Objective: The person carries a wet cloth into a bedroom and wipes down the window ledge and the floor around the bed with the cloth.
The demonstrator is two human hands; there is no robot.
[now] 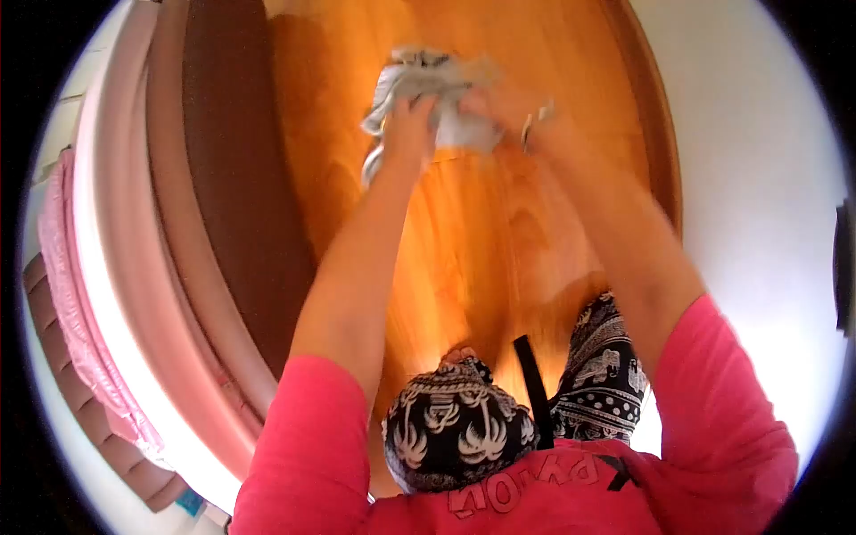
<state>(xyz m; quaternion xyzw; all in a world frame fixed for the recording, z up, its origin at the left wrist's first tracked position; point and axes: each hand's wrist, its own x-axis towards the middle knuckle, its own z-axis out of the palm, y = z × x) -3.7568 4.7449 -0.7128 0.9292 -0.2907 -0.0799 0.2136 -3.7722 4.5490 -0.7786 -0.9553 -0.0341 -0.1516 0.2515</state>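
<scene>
A crumpled grey-white cloth (437, 85) with some dark marks lies bunched on the wooden floor (455, 223). My left hand (412, 129) is closed on its near left part, fingers pressed into the folds. On the right side of the same cloth is my right hand (499, 111), blurred by motion, with its fingers gripping the fabric. A band (531, 127) circles the right wrist. Both arms stretch forward, away from my body.
Along the left runs a long padded piece of furniture with a dark brown side (236, 160) and pinkish edges. A brown baseboard (655, 107) meets a white wall (758, 160) on the right. My knees in black-and-white patterned trousers (459, 428) are close below, beside a dark strap (533, 383).
</scene>
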